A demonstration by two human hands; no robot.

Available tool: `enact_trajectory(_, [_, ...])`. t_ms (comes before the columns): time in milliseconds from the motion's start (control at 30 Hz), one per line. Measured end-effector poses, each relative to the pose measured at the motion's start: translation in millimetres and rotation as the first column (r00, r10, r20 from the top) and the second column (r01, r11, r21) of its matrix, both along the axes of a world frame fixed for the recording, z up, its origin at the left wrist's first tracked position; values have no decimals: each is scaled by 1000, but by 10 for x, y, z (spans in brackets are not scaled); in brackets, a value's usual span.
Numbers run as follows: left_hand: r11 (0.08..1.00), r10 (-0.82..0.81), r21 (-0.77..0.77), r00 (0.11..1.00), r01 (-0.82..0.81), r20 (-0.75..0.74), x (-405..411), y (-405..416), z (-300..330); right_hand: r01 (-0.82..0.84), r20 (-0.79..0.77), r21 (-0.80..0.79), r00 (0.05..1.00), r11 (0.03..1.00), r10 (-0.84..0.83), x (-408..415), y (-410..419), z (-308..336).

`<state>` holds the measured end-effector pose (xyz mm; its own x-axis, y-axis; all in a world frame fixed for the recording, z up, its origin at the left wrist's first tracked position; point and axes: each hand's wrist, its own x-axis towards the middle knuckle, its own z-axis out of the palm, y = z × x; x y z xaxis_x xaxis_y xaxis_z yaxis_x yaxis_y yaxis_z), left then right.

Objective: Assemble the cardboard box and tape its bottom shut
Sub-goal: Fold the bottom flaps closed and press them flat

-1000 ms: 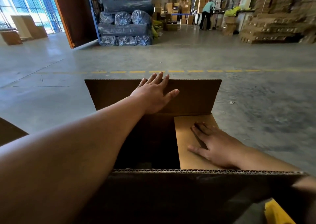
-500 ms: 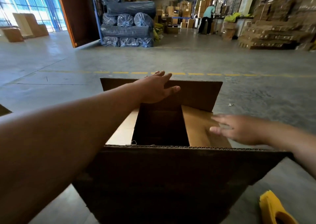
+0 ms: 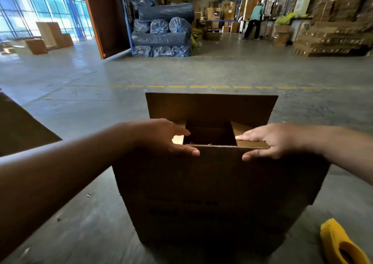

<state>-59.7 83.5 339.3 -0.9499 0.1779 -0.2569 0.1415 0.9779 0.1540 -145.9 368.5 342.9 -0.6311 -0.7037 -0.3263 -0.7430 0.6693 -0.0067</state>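
A brown cardboard box [image 3: 214, 193] stands on the concrete floor in front of me with its open end up. The far flap [image 3: 212, 107] stands upright, and the two side flaps lie folded inward over the dark opening. My left hand [image 3: 167, 138] pinches the top edge of the near flap at its left end, thumb on the outside. My right hand [image 3: 276, 140] grips the same edge at its right end, fingers inside, thumb outside. A yellow tape roll [image 3: 339, 243] lies on the floor at the bottom right.
Another piece of brown cardboard [image 3: 22, 126] lies at the left edge. Far back stand wrapped blue rolls [image 3: 161, 31], an orange container door [image 3: 105, 17], stacked cartons [image 3: 335, 37] and a person in a teal shirt [image 3: 254, 19]. A dashed yellow line crosses the floor.
Both hands left the far flap and the right side flap and came back to the near flap's top edge. The box now stands farther from me and more upright.
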Motion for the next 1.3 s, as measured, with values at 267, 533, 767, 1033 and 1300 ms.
enact_trajectory(267, [957,-22,-285,966,-54,-258,-352,0,-471,97,-293,-58,950,994,-110,-296,-49,-405])
enact_trajectory(533, [991,122,-24,958,-133,-260,-370,-39,-1278,215,-154,-162,959,963,-240,-329,-224,-1243])
enact_trajectory(767, [989,138,-25,978,-144,-160,-499,-91,-1459,268,-71,-153,957,951,-281,-331,-254,-1473])
enact_trajectory(1033, [974,224,115,914,-196,-339,-443,-56,-1480,68,-303,-556,911,829,-278,-530,-398,-919])
enact_trajectory(1300, [949,315,224,720,-222,-618,-333,-39,-1528,249,-331,-520,823,817,-461,-1173,-460,-430])
